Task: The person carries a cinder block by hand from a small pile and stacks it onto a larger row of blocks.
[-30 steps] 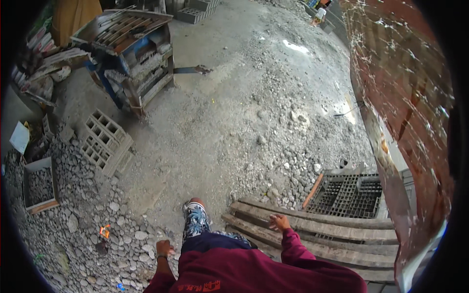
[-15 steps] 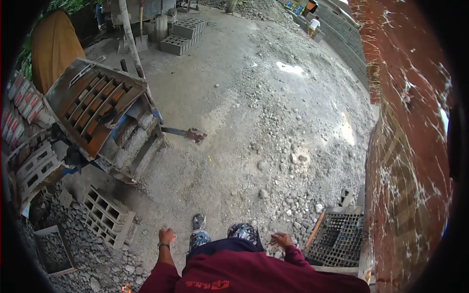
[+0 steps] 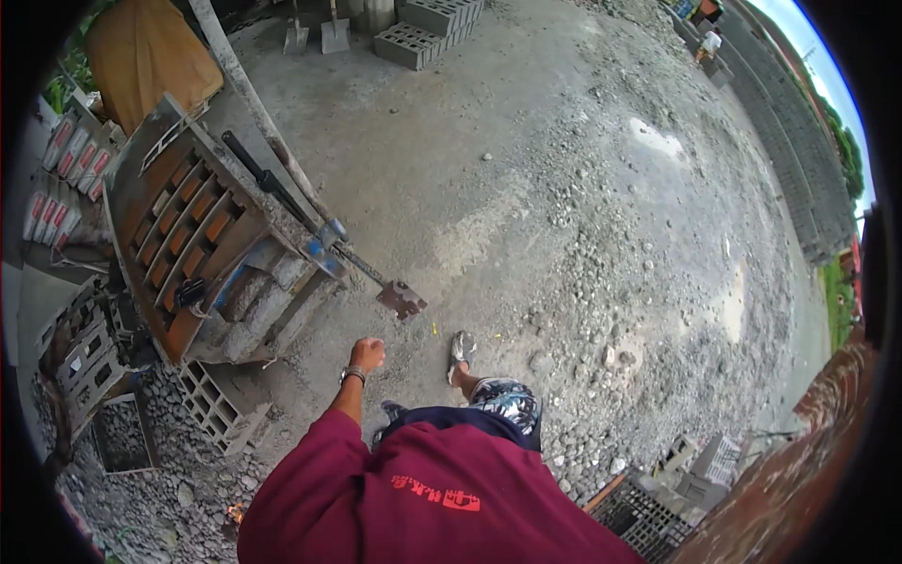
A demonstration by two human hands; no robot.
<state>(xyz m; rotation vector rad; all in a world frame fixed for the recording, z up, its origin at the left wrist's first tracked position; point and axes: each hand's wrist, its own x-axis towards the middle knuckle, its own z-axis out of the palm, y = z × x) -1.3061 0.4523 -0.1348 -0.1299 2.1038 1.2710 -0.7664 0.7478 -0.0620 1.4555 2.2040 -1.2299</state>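
Observation:
My left hand [image 3: 368, 353] hangs in front of my body over the bare ground, its fingers curled closed with nothing seen in them; a band circles the wrist. Nearest to it is a flat rusty plate [image 3: 402, 300] on the end of a metal bar, which sticks out from a steel block-moulding machine [image 3: 178, 226]. The machine's top shows rows of rectangular slots with rust-orange insides. My right hand is out of sight behind my body and sleeve. One shoe [image 3: 460, 348] is stepping forward on the ground.
Left lie hollow concrete blocks [image 3: 214, 409], a gravel-filled box frame [image 3: 125, 432] and stacked bags [image 3: 70, 155]. A slanting pole [image 3: 254, 94] rises by the machine. Ahead are shovels [image 3: 335, 36] and stacked blocks [image 3: 409, 44]. Rubble [image 3: 611, 352] and plastic crates [image 3: 644, 517] lie right; a person [image 3: 709, 42] stands far off.
I have stepped forward and turned, so the machine sits closer to me. My left hand has swung forward. My right hand has left the view, and the rusty wall has shifted down at right.

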